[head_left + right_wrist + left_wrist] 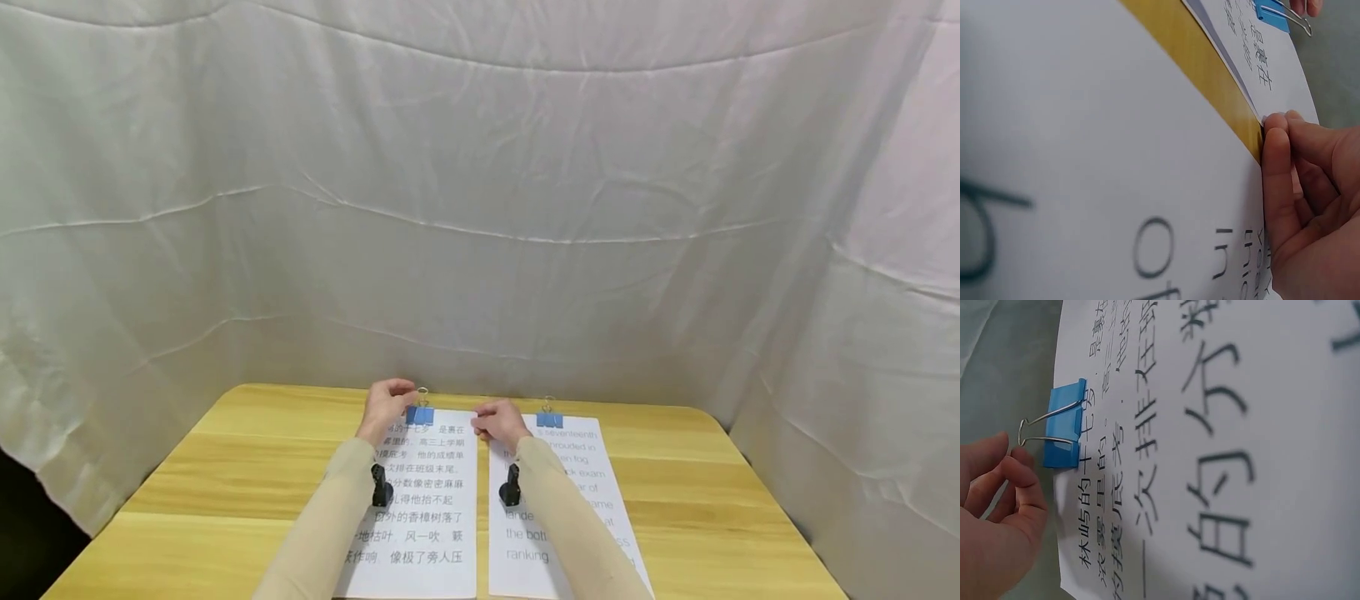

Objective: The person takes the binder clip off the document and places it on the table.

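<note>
a blue binder clip [420, 416] clamps the top edge of the chinese-printed white paper [431, 508].

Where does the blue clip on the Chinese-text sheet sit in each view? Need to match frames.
Head: blue clip low in the picture, slightly left of centre, beside the left hand.
Left wrist: blue clip left of centre, just above the middle.
Right wrist: blue clip at the top, right of centre, partly cut off.
Shared landmark: the Chinese-text sheet under it.
</note>
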A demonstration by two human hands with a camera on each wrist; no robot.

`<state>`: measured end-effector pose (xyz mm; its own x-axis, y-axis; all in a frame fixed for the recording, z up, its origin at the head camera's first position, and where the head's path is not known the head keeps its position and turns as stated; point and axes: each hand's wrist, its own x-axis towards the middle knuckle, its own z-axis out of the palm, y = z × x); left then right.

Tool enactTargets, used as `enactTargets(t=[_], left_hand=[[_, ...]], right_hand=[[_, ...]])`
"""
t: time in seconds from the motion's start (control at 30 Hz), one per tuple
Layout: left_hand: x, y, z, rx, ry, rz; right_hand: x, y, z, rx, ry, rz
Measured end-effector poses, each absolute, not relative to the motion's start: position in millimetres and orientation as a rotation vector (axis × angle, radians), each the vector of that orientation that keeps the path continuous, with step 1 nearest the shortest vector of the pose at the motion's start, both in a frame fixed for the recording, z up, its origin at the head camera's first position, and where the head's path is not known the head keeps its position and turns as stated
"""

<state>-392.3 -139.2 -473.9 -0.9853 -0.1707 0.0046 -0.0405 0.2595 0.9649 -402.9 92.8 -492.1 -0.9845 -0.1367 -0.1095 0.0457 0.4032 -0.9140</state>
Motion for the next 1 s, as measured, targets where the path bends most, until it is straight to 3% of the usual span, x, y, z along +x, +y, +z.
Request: enactTargets(t=[1.0], left_hand=[[-388, -167, -474, -0.009, -2.516, -1.779]], right_hand=[[-395, 67, -501, -0.094, 2.485, -1.71]])
